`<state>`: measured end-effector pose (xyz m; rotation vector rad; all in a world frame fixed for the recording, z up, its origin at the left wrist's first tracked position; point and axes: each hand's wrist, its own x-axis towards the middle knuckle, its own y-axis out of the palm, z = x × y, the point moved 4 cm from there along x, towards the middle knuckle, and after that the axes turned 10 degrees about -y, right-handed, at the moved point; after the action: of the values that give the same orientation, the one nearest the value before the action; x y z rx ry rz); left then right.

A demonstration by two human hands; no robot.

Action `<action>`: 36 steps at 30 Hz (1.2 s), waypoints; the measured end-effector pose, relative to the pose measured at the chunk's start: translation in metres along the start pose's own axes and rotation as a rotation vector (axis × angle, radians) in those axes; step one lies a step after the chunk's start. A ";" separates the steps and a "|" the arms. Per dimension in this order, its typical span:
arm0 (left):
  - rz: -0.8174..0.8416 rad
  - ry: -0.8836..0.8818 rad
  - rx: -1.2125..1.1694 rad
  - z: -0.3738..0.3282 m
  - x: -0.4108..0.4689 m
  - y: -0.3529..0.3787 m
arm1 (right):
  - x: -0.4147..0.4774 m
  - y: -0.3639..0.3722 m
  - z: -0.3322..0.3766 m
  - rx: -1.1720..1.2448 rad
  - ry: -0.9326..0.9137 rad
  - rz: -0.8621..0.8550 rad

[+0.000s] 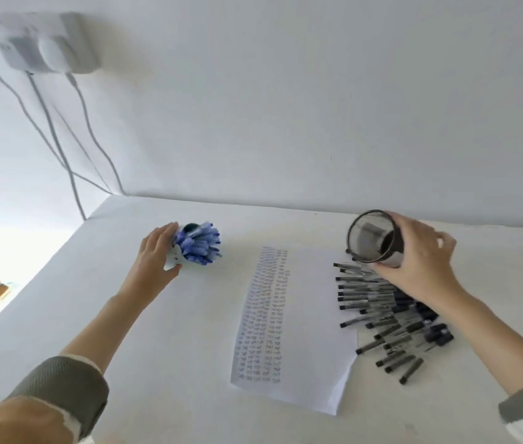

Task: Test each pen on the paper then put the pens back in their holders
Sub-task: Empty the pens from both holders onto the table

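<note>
Your view was bright and even; glare burned out the left; shadows faint; edges bowed; near sleeve (61, 389) blurred.

I count one paper sheet (311, 315) and two holders: a pale holder (172, 259) far left and a mesh holder (374, 238) far right. The blue pens (200, 245) and black pens (382, 309) are too crowded to count.
</note>
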<state>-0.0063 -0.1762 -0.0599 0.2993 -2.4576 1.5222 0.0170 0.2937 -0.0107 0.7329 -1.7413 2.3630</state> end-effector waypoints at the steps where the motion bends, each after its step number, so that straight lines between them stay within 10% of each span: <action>1: -0.004 0.046 0.063 0.003 -0.002 -0.002 | 0.003 0.007 0.012 0.104 0.031 -0.022; 7: 0.030 0.180 0.260 -0.001 -0.011 0.002 | 0.012 0.066 0.063 0.848 0.218 0.010; 36: -0.213 0.418 0.647 0.035 -0.019 -0.033 | 0.010 0.115 0.084 0.863 0.263 0.030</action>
<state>0.0180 -0.2212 -0.0523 0.2984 -1.5270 1.9966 -0.0084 0.1759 -0.0872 0.4181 -0.5861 3.0312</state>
